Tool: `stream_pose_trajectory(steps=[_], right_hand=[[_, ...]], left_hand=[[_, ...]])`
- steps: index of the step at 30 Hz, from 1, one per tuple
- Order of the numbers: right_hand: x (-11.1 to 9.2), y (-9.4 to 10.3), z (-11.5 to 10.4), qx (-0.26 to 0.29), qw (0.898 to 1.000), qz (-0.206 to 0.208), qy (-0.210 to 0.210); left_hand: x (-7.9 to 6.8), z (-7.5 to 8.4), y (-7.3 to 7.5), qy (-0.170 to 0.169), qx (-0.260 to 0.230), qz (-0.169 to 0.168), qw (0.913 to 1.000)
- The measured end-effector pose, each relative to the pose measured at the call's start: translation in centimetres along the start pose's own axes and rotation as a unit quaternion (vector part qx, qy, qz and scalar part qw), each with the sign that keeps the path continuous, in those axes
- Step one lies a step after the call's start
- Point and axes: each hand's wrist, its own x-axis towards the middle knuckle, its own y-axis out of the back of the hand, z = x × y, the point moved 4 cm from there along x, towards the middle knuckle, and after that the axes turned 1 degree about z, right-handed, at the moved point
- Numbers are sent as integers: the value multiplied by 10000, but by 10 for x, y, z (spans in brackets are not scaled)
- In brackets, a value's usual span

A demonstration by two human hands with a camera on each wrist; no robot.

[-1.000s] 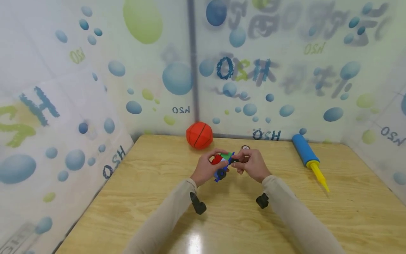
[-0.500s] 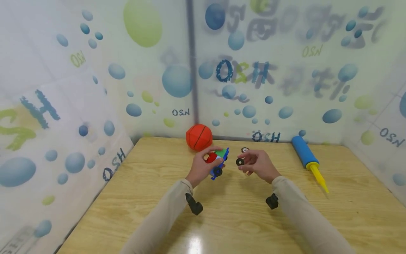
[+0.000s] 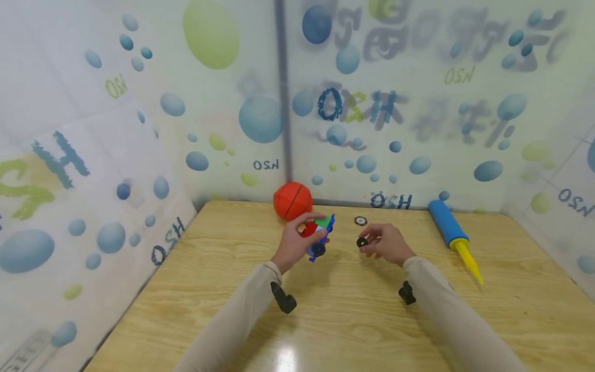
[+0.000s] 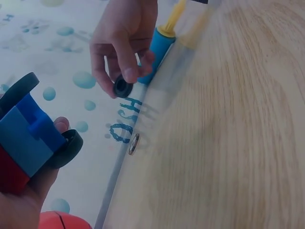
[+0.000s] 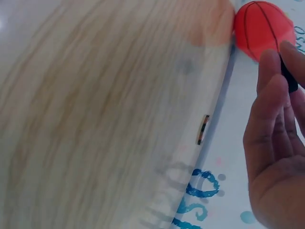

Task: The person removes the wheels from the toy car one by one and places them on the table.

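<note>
Backdrop: white bubble-printed wall (image 3: pixel 209 111), pale wooden table (image 3: pixel 334 325).
Left hand (image 3: pixel 292 244): fingers curled round a red, green and blue plastic toy car (image 3: pixel 321 226) above the table, seemingly steadying it.
Right hand (image 3: pixel 390 245): fingers nearly together, pinching a black ring-shaped wheel (image 3: pixel 360 243), apparently for control.

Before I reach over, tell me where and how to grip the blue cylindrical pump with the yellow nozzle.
Probably its blue barrel, from above: it lies on the pale wood-grain table, thick and even there, while the yellow nozzle tapers thin.
</note>
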Motion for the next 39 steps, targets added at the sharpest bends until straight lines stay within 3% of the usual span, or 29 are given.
stream_pose_trajectory(steps=[13,19,26,39], right_hand=[[36,-11,14,-1491,9878,-422,141],[47,-20,8,-1600,9861,-392,201],[55,-27,12,-1784,9831,-412,-40],[60,-27,11,-1961,9792,-491,-150]], left_hand=[[0,2,5,-85,315,176,9993],[1,2,4,35,56,62,10000],[0,5,1,41,-24,-1,10000],[2,1,-1,36,-86,-15,10000]])
